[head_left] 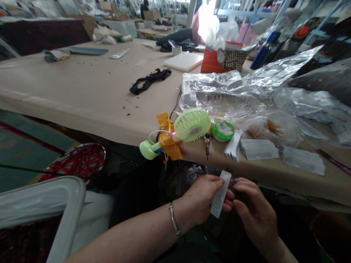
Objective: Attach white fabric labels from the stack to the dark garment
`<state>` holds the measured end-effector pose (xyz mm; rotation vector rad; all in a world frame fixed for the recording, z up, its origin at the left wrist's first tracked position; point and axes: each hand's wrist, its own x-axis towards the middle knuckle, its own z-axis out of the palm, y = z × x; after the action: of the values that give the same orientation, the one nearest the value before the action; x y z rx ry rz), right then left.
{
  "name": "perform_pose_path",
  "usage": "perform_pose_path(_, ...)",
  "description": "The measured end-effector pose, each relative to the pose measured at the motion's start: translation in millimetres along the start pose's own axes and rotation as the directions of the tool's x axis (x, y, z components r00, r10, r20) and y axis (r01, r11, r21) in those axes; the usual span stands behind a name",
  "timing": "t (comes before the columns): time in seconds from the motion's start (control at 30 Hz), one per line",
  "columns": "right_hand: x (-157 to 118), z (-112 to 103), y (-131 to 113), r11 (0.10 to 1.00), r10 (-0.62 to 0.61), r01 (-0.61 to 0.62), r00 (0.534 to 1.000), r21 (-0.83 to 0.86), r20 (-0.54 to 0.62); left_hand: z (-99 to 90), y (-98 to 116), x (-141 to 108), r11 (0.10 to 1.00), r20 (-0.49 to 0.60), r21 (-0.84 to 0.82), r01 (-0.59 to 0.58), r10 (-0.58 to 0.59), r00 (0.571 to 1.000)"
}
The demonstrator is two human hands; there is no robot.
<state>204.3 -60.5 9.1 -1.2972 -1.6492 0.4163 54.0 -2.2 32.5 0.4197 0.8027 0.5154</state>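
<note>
Printed strip [221, 195] in the left hand [204, 197], just below the table [93, 95] edge.
Strip pinched under the left thumb, long face upward, presumably to keep the print in sight; right hand [255, 210] just beside, loosely curled, thumb and fingers parted, though dim light leaves any fingertip contact unclear. Fanned paper slips [259, 149] lie at the near edge, likely for short reach; beyond, orange tape [171, 146] binds the green fan [192, 125] there, apparently for steadiness.
</note>
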Motion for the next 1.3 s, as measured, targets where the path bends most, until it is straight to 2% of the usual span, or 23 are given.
perform_pose_path(0.03,2.0,-1.3,2.6,0.986,0.149,-0.146,0.988,0.08,-0.033,-0.5,0.3,-1.0,0.999,0.019,0.024,0.028,-0.029,0.999)
perform_pose_path(0.1,6.9,-1.9,7.4,0.876,0.416,-0.41,0.909,0.255,0.033,-1.4,-0.1,-3.3,0.997,0.051,0.06,0.054,-0.057,0.997)
perform_pose_path(0.13,9.2,-1.3,9.1,0.794,0.504,-0.513,0.855,0.327,0.118,-1.8,-0.8,-4.5,0.996,0.067,0.072,0.052,-0.057,0.996)
perform_pose_path(0.2,12.2,1.1,10.6,0.653,0.578,-0.635,0.77,0.412,0.27,-2.7,-2.8,-6.6,0.995,0.096,0.085,0.055,-0.063,0.993)
perform_pose_path(0.27,12.8,4.2,9.5,0.583,0.594,-0.676,0.733,0.451,0.331,-3.7,-4.9,-8.1,0.993,0.125,0.089,0.073,-0.084,0.989)
perform_pose_path(0.5,12.4,6.2,0.4,0.43,0.613,-0.724,0.672,0.539,0.415,-12.9,-4.9,-10.0,0.984,0.227,0.122,0.129,-0.155,0.962)
perform_pose_path(0.57,14.5,3.5,0.6,0.368,0.569,-0.747,0.652,0.554,0.501,-15.7,-3.5,-11.3,0.981,0.275,0.113,0.156,-0.182,0.944)
perform_pose_path(0.7,15.8,-0.1,6.4,0.305,0.376,-0.771,0.636,0.559,0.674,-17.6,-2.9,-15.5,0.973,0.379,0.095,0.21,-0.23,0.896)
perform_pose_path(0.77,15.0,1.0,8.8,0.28,0.313,-0.771,0.637,0.572,0.705,-17.3,-4.9,-17.0,0.972,0.39,0.092,0.217,-0.235,0.89)
perform_pose_path(0.9,13.7,6.8,8.5,0.208,0.299,-0.788,0.615,0.579,0.73,-17.6,-11.0,-16.4,0.971,0.375,0.105,0.215,-0.239,0.896)
perform_pose_path(0.97,12.6,8.4,8.1,0.227,0.305,-0.784,0.621,0.578,0.722,-18.6,-12.6,-15.2,0.972,0.37,0.109,0.208,-0.234,0.899)
perform_pose_path(1.03,10.8,7.1,8.4,0.304,0.333,-0.762,0.647,0.572,0.685,-19.8,-12.1,-14.5,0.974,0.367,0.101,0.201,-0.225,0.903)
perform_pose_path(1.1,9.3,3.0,8.4,0.467,0.398,-0.706,0.706,0.533,0.586,-20.6,-9.8,-14.5,0.978,0.358,0.086,0.192,-0.21,0.91)
perform_pose_path(1.17,8.9,-2.4,6.5,0.712,0.412,-0.58,0.801,0.396,0.433,-21.0,-7.3,-15.0,0.983,0.333,0.065,0.173,-0.185,0.924)
perform_pose_path(1.23,9.9,-7.0,2.7,0.907,0.309,-0.378,0.898,0.188,0.315,-20.9,-5.9,-15.2,0.987,0.315,0.052,0.152,-0.161,0.935)
perform_pose_path(1.3,11.3,-9.2,-1.7,0.982,0.173,-0.188,0.943,0.028,0.285,-20.5,-6.1,-15.3,0.989,0.308,0.049,0.14,-0.148,0.94)
